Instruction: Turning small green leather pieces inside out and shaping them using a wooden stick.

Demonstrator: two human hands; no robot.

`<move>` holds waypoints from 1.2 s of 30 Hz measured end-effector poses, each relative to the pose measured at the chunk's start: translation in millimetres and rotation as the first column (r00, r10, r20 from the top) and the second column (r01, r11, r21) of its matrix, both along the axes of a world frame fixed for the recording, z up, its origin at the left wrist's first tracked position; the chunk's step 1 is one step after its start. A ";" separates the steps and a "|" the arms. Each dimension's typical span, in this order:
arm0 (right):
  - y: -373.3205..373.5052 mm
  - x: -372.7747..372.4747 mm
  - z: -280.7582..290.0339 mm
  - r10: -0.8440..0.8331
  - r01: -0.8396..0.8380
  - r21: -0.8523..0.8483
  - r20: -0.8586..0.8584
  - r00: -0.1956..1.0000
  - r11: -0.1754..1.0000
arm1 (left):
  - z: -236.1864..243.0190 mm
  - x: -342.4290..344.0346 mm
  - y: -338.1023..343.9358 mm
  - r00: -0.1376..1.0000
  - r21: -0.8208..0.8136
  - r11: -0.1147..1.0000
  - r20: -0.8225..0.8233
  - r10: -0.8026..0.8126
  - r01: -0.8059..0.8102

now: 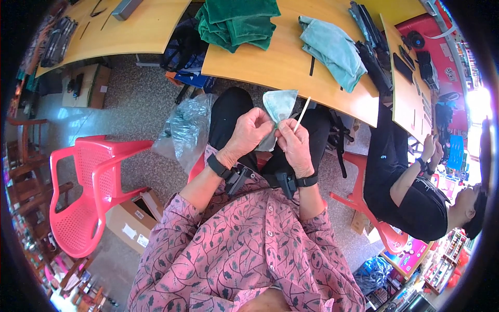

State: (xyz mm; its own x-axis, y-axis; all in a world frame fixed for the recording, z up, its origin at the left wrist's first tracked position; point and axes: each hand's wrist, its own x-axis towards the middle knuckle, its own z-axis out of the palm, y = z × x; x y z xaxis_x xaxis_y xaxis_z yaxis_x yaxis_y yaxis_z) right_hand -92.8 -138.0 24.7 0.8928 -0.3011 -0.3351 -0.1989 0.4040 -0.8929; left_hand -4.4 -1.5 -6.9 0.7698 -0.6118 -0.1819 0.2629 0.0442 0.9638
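A small pale green piece of fabric (280, 105) is gathered between my hands above my lap, its top flaring out and its lower part hanging below my fingers. My left hand (248, 133) is closed, with thumb and fingers pinching the cloth's left side. On the other side my right hand (295, 146) is closed on the same fabric at its narrow middle. A thin whitish stick (302, 113) juts up from between the right fingers. Both wrists wear black bands with dark devices.
Ahead stands a wooden table (234, 66) bearing folded dark green fabric (239, 26) and pale green fabric (332, 52). A clear plastic bag (184, 130) lies left of my knees. Further left are a pink chair (86, 197) and a cardboard box (130, 223). A co-worker (416, 203) sits at right.
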 end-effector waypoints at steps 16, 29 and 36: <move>9.3 3.5 1.2 0.063 -0.102 -0.448 -0.100 0.993 0.888 | 0.2 5.8 0.4 0.970 -0.163 0.987 -0.235 -0.056 0.017; 19.9 10.5 2.3 0.138 -0.095 -0.672 0.012 0.990 0.734 | -11.4 -5.6 -9.1 0.947 -0.221 0.939 -0.243 0.209 -0.264; 11.1 15.2 6.4 0.168 -0.166 -0.495 -0.042 0.985 0.853 | -0.7 7.9 0.9 0.984 -0.085 0.990 -0.148 0.098 -0.111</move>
State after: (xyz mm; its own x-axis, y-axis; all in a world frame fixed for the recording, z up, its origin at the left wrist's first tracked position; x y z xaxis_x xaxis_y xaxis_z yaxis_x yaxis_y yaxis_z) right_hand -77.6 -126.9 31.1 0.9452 -0.2729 -0.1795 -0.2212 -0.1303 -0.9665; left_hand 3.4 -0.7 -7.6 0.8005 -0.5485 -0.2416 0.3874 0.1659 0.9068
